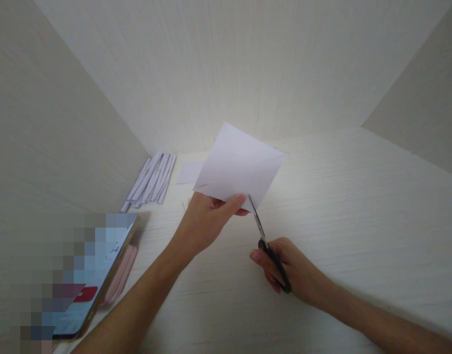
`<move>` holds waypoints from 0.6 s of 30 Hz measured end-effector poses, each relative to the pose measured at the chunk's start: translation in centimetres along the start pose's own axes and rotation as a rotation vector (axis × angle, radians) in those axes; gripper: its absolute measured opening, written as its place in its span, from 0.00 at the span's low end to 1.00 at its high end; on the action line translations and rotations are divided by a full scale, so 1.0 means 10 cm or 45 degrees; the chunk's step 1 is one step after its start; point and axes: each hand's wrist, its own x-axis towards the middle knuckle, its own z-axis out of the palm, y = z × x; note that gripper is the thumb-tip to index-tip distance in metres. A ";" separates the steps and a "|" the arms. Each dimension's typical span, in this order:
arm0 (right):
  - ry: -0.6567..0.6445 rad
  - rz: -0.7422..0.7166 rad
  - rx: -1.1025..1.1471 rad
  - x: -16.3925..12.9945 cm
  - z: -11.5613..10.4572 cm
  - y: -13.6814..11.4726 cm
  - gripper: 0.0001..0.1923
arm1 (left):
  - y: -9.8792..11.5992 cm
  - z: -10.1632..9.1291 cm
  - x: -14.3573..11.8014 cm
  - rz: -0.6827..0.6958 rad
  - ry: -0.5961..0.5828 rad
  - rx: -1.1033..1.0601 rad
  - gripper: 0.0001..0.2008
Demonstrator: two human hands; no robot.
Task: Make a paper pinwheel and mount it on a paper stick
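Observation:
My left hand (207, 219) pinches the lower edge of a white sheet of paper (240, 164) and holds it up above the desk. My right hand (290, 270) grips black-handled scissors (266, 243). Their blades point up and touch the sheet's bottom edge just right of my left thumb. A faint pencil line runs across the sheet.
Several cut white paper strips (152, 179) lie in a bundle at the back left, with a small paper piece (189, 172) beside them. A phone (91, 282) leans on a pink case (120, 275) at the near left. Pale walls enclose the white desk (358, 206) on three sides.

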 end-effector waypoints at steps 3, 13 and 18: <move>0.003 0.002 -0.002 0.00 0.00 0.00 0.28 | 0.00 0.00 0.00 0.004 0.010 0.000 0.11; -0.013 0.003 0.041 0.01 0.00 0.00 0.27 | -0.01 0.02 0.00 -0.001 0.009 -0.018 0.10; -0.005 -0.022 0.056 0.00 -0.01 -0.03 0.26 | 0.00 0.04 -0.02 -0.017 -0.008 -0.019 0.09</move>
